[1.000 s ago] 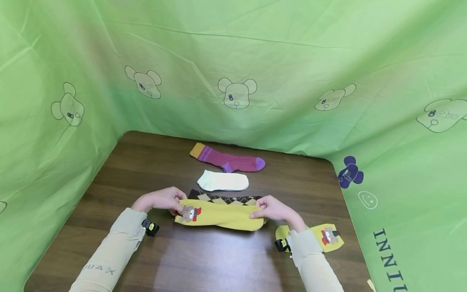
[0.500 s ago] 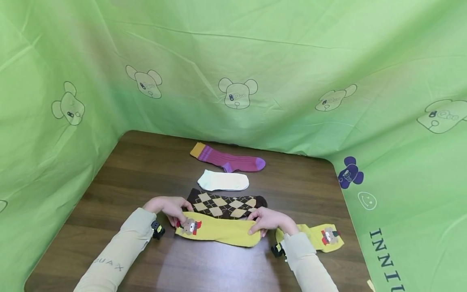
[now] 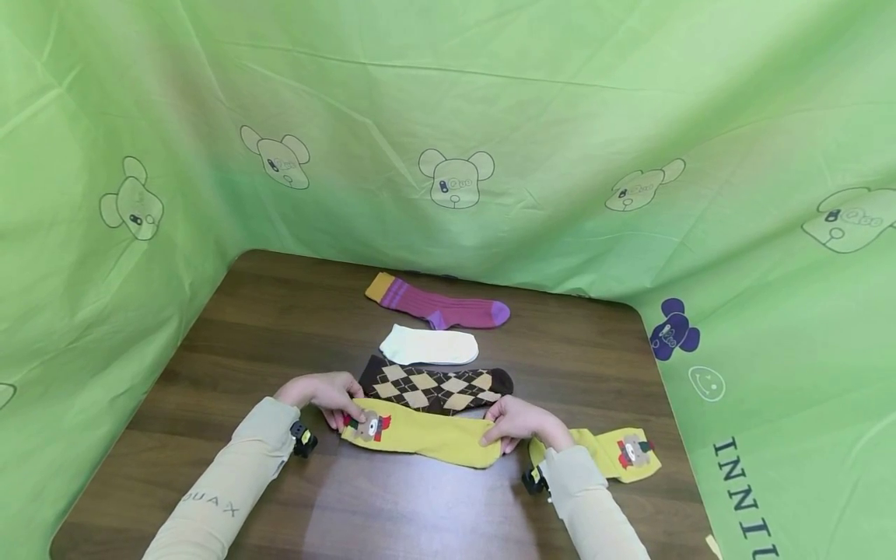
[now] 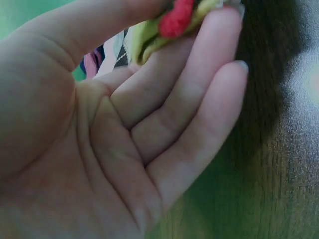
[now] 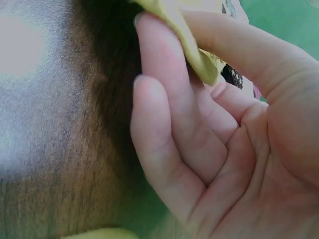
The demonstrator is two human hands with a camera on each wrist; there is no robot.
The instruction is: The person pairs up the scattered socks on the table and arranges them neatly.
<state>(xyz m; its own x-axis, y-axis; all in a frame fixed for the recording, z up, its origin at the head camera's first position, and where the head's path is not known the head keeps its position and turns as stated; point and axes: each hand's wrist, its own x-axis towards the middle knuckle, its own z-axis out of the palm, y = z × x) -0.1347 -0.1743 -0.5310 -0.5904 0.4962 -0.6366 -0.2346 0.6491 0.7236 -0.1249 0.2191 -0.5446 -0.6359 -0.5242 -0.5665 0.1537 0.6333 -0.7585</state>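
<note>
A yellow sock [image 3: 427,435] with a bear picture is stretched sideways between both hands at the middle of the table. My left hand [image 3: 325,391] pinches its cuff end beside the bear, thumb on top. The toe end is pinched by my right hand [image 3: 521,422]. In the left wrist view a red patch of the sock [image 4: 175,20] shows between thumb and fingers. A yellow fold [image 5: 204,69] sits between the right thumb and fingers in the right wrist view. Just beyond the yellow sock lies a brown-and-tan argyle sock [image 3: 420,387].
Farther back on the wooden table [image 3: 231,342] lie a white ankle sock [image 3: 430,347] and a magenta-purple sock [image 3: 455,309] with an orange cuff. Another yellow bear sock [image 3: 633,453] lies at the right, partly behind the right forearm. Green cloth [image 3: 350,101] walls the table's back and sides.
The held yellow sock has moved off the argyle sock toward me, uncovering most of it, then shifted slightly back and right. Both hands keep their hold.
</note>
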